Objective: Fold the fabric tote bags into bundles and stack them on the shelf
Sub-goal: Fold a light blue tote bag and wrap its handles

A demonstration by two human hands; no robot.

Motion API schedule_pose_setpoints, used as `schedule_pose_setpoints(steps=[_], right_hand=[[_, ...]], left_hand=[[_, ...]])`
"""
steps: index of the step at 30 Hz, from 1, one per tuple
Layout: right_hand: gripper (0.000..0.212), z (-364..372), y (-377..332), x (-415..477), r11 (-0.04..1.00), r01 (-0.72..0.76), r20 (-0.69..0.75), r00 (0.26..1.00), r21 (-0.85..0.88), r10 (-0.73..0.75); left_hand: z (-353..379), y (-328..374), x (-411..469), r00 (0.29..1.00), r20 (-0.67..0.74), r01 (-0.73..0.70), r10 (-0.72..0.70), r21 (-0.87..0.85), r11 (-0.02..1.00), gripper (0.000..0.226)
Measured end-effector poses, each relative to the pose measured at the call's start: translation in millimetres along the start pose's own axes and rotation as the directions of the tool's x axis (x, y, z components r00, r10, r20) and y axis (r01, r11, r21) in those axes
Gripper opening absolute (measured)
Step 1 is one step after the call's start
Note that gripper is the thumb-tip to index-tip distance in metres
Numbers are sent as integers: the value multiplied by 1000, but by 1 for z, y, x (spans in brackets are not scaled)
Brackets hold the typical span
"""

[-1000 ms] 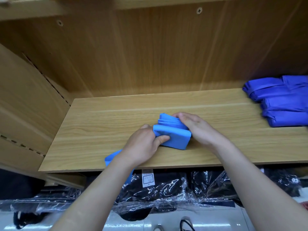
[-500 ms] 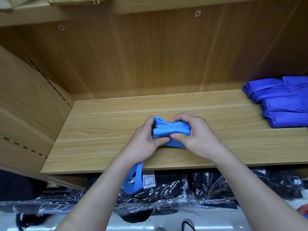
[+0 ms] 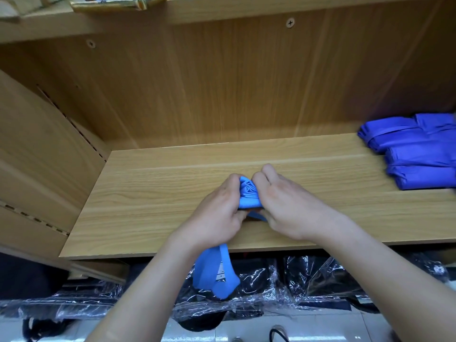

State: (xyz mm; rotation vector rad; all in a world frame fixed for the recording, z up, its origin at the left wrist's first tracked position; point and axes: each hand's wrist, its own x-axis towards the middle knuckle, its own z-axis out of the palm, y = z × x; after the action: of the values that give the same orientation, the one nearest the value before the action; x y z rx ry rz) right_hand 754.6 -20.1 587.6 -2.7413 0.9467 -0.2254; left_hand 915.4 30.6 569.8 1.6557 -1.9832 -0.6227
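Note:
A light blue fabric tote bag (image 3: pixel 248 196), folded into a small thick bundle, sits squeezed between both hands just above the wooden shelf board (image 3: pixel 158 193). My left hand (image 3: pixel 218 213) grips its left side and my right hand (image 3: pixel 283 206) grips its right side, fingers curled over the top. The bag's handle straps (image 3: pixel 217 272) hang below the shelf's front edge under my left wrist. A stack of folded darker blue tote bags (image 3: pixel 417 154) lies at the shelf's right end.
The shelf has a wooden back wall and a left side panel (image 3: pixel 37 156) with slotted rails. Below the front edge lie black items wrapped in clear plastic (image 3: pixel 283 287). Another shelf board (image 3: pixel 222 8) runs overhead.
The bundle went from lying flat to being pressed narrower and upright between both hands. My right hand moved over its top. The straps slipped further down below the shelf edge.

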Motion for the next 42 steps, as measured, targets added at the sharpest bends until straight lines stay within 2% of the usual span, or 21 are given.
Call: schedule_pose_setpoints(steps=[4,6,8,10,12,14,16,17,18,19,21,23,26,27,31,32,34,36,38,40,42], right_hand=[[29,5,-1,-1,1000,-15,-51,999,-2,15],[20,5,4,0,1000,-17,-59,998,14,18],[17,7,6,2,994,14,-215,977,110,10],[19,7,7,2,965,45,-469,879,258,84],[19,10,6,3,929,91,-621,767,358,164],[17,14,1,6,869,108,-659,698,483,279],[18,20,-2,7,776,115,-634,657,620,409],[22,21,-3,8,743,110,-603,667,661,438],[31,21,-3,8,729,84,-548,718,679,428],[42,19,-2,7,741,31,-458,803,671,381],[72,13,1,8,866,-150,-167,952,478,257],[92,7,7,11,954,-204,-13,977,219,212],[67,1,18,12,968,-128,-78,986,215,148],[62,0,22,11,969,-114,-96,986,220,137],[77,-7,38,7,982,-123,-204,967,146,152],[81,-9,42,7,983,-135,-222,962,124,160],[85,-12,50,6,987,-135,-255,955,86,153],[89,-12,55,5,990,-126,-267,954,60,137],[87,-11,56,3,992,-124,-275,953,28,127],[77,-9,55,1,995,-98,-325,942,-36,82],[69,-6,51,-1,995,-66,-347,937,-68,38]], left_hand=[[-1,-1,5,999,41,31,-32,43,999,28],[0,-5,6,998,39,52,-50,-49,997,25],[2,-5,7,996,-22,80,-86,-190,978,20],[9,0,8,991,-36,112,-127,-288,951,25],[16,5,8,983,-31,152,-179,-398,905,44],[19,7,9,976,-28,181,-215,-437,881,55],[19,3,12,981,-18,173,-195,-388,905,44],[18,1,12,982,-19,169,-189,-368,915,39],[17,-1,12,980,-31,173,-197,-356,918,37],[16,-2,12,979,-48,172,-200,-344,923,33],[14,-4,10,985,-84,125,-153,-279,952,23],[13,-4,10,986,-92,112,-141,-268,957,36],[8,-5,7,982,-41,152,-184,-402,903,43],[6,-9,4,979,-23,177,-200,-377,909,47],[-11,-31,-15,978,49,204,-202,-42,978,39],[-14,-36,-21,977,31,211,-210,-9,978,36],[-22,-41,-33,970,-28,238,-242,-103,966,29],[-33,-43,-41,948,-53,280,-313,-324,904,24],[-46,-42,-48,931,-45,270,-363,-583,767,29],[-57,-44,-52,926,-26,200,-378,-814,546,38],[-62,-44,-52,922,-39,95,-386,-942,322,43]])
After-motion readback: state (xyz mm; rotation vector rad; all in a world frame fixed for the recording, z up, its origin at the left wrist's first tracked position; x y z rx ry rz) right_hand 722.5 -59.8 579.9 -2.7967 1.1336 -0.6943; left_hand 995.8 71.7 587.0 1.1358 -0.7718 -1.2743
